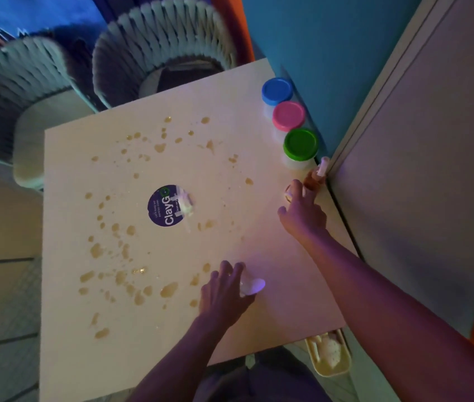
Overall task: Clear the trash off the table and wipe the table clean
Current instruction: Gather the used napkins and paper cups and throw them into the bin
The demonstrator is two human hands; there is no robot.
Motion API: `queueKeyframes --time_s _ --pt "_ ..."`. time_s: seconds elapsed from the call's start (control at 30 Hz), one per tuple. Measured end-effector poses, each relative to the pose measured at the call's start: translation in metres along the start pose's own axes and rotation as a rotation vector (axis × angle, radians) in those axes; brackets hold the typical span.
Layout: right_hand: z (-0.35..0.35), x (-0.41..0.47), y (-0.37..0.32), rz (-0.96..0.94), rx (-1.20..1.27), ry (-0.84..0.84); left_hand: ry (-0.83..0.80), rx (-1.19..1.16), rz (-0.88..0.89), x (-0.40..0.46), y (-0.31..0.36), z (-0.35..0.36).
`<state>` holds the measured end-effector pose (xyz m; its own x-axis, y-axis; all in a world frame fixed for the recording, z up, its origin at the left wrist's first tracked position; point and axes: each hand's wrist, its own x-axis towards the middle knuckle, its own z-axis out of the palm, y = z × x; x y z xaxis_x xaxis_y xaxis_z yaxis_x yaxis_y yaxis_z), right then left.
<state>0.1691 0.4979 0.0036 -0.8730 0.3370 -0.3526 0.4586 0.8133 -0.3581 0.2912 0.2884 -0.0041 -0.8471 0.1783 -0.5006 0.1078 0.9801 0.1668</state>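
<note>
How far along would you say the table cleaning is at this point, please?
Early. Nothing looks wiped: tan spills still dot the table. In hand: the left hand rests on something pale, blurred; the right hand reaches a small bottle. Left: wiping, and the three lidded tubs.

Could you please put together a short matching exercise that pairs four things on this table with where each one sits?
Things:
1. blue-lidded jar
2. green-lidded jar
3. round purple sticker
4. small spray bottle

Places:
A. near the middle of the tabletop
B. far end of the row of three jars along the right edge
C. at the right edge, just beyond the right hand
D. near end of the jar row, next to the pink-lidded jar

Pairs: 1-B, 2-D, 3-A, 4-C
</note>
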Motion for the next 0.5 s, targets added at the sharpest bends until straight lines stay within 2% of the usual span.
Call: queueKeyframes --time_s 0.37,0.5 --pt "0.002 0.024 0.001 -0.034 -0.113 0.011 0.002 -0.012 -0.075 0.003 -0.003 -0.003" --pt "0.002 0.025 0.004 -0.042 -0.159 -0.042 -0.008 -0.005 -0.070 0.003 -0.003 -0.004"
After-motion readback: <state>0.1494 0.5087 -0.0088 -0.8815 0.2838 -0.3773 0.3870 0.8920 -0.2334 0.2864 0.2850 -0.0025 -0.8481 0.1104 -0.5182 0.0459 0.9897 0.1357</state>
